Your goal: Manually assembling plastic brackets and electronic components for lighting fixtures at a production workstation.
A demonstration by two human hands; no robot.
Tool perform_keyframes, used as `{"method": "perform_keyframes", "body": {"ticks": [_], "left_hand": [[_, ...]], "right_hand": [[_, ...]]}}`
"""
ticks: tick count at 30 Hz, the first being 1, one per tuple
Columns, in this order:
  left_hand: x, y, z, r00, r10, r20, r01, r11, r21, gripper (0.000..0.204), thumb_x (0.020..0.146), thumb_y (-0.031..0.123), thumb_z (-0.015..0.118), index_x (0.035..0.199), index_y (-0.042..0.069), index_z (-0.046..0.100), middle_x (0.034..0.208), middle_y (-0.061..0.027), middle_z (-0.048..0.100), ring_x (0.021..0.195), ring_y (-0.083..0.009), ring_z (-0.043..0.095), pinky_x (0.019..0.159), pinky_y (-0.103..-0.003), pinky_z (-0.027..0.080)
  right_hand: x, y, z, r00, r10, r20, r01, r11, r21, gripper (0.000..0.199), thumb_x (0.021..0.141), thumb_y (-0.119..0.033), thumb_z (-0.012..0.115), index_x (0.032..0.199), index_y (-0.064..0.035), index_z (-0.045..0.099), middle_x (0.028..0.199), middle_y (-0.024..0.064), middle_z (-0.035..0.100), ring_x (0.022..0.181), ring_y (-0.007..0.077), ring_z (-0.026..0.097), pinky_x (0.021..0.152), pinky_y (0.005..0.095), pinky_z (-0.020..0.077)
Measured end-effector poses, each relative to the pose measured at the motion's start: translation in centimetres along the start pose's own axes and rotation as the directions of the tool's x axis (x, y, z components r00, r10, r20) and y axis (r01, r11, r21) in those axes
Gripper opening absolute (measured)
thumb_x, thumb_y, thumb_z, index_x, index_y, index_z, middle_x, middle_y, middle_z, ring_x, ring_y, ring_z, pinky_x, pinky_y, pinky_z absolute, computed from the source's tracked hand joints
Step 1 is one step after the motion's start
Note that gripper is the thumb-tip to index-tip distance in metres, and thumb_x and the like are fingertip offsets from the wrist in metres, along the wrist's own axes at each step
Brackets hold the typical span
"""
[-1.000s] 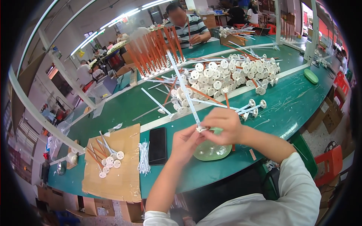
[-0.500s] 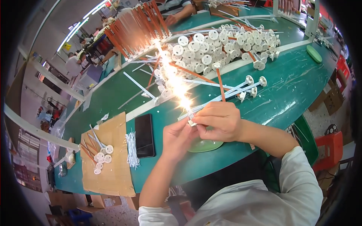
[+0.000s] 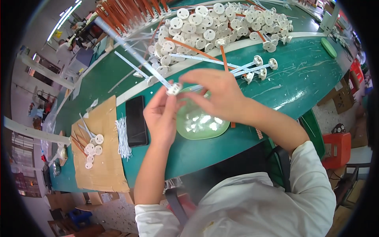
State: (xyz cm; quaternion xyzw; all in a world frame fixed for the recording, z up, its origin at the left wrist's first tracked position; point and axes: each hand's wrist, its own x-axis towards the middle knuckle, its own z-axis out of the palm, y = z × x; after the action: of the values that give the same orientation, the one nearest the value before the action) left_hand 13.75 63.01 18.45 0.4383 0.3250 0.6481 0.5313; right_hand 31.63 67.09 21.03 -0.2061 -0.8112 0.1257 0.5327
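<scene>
My left hand [image 3: 160, 116] pinches the white end piece [image 3: 173, 89] of a pale LED strip [image 3: 130, 48], between thumb and fingers. The strip is unlit and slants away to the upper left, over the green table [image 3: 284, 89]. Close to the right of the end piece, my right hand [image 3: 221, 93] has thumb and index finger apart and slightly blurred; nothing shows between them. Below the hands stands a light green dish [image 3: 206, 136] with small shiny clear pieces in it.
Beyond the hands lies a heap of white round-ended strips [image 3: 209, 33], with orange strips [image 3: 130, 15] standing behind. A few loose strips [image 3: 252, 65] lie to the right. At left are a black phone [image 3: 136, 120], a white wire bundle [image 3: 123, 138] and cardboard [image 3: 110, 158] with several strips.
The strip glowed brightly half a second ago and is now dark. Its end piece has moved up and left with my left hand. My right fingers have come away from it.
</scene>
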Motion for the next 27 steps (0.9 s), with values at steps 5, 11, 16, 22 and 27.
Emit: {"method": "perform_keyframes", "body": {"ticks": [5, 11, 16, 22, 27], "left_hand": [[0.5, 0.4, -1.1, 0.98, 0.066, -0.188, -0.05, 0.995, 0.088, 0.039, 0.092, 0.001, 0.065, 0.128, -0.006, 0.055, 0.116, -0.013, 0.066, 0.099, -0.0187, 0.066, 0.076, -0.028, 0.056], [0.3, -0.1, -0.9, 0.991, 0.028, -0.134, -0.016, 0.996, 0.09, 0.039, 0.089, 0.001, 0.069, 0.125, -0.005, 0.057, 0.117, -0.0125, 0.066, 0.098, -0.0154, 0.065, 0.073, -0.027, 0.055], [0.2, -0.2, -0.8, 0.993, 0.009, -0.122, 0.004, 0.994, 0.109, 0.041, 0.086, 0.001, 0.072, 0.125, -0.004, 0.057, 0.116, -0.011, 0.066, 0.098, -0.0124, 0.064, 0.071, -0.025, 0.053], [0.1, -0.4, -0.9, 0.996, -0.023, -0.083, 0.034, 0.99, 0.14, 0.041, 0.086, 0.001, 0.072, 0.124, -0.002, 0.058, 0.114, -0.0103, 0.067, 0.097, -0.0122, 0.064, 0.072, -0.024, 0.052], [0.3, -0.6, -1.2, 0.997, -0.037, -0.071, 0.04, 0.999, 0.036, 0.039, 0.089, 0.002, 0.068, 0.126, -0.002, 0.056, 0.116, -0.0102, 0.066, 0.096, -0.0154, 0.065, 0.072, -0.027, 0.052]], "right_hand": [[0.6, 0.4, -0.8, 0.742, 0.243, 0.625, -0.125, 0.966, -0.228, 0.027, 0.075, -0.005, 0.069, 0.102, -0.0019, 0.069, 0.087, 0.0153, 0.068, 0.08, 0.0314, 0.068, 0.074, 0.041, 0.0544], [-1.1, -0.2, 0.7, 0.614, 0.158, 0.774, -0.08, 0.987, -0.139, 0.023, 0.074, -0.007, 0.069, 0.096, -0.0056, 0.073, 0.089, 0.0157, 0.07, 0.087, 0.0353, 0.068, 0.077, 0.0444, 0.055], [-1.9, -0.1, 1.6, 0.634, 0.165, 0.755, -0.129, 0.986, -0.107, 0.019, 0.074, -0.011, 0.073, 0.093, -0.0096, 0.073, 0.094, 0.0092, 0.067, 0.092, 0.0276, 0.065, 0.079, 0.0404, 0.0524], [-1.9, 0.6, 0.9, 0.693, 0.142, 0.707, -0.176, 0.984, -0.025, 0.011, 0.074, -0.01, 0.073, 0.084, -0.0079, 0.075, 0.085, 0.0073, 0.069, 0.085, 0.0258, 0.066, 0.075, 0.0384, 0.0521], [-0.6, 0.5, -0.5, 0.687, 0.286, 0.668, -0.417, 0.908, 0.04, 0.009, 0.077, -0.007, 0.071, 0.085, -0.004, 0.074, 0.079, 0.0099, 0.071, 0.069, 0.0226, 0.068, 0.066, 0.0321, 0.0525]]}}
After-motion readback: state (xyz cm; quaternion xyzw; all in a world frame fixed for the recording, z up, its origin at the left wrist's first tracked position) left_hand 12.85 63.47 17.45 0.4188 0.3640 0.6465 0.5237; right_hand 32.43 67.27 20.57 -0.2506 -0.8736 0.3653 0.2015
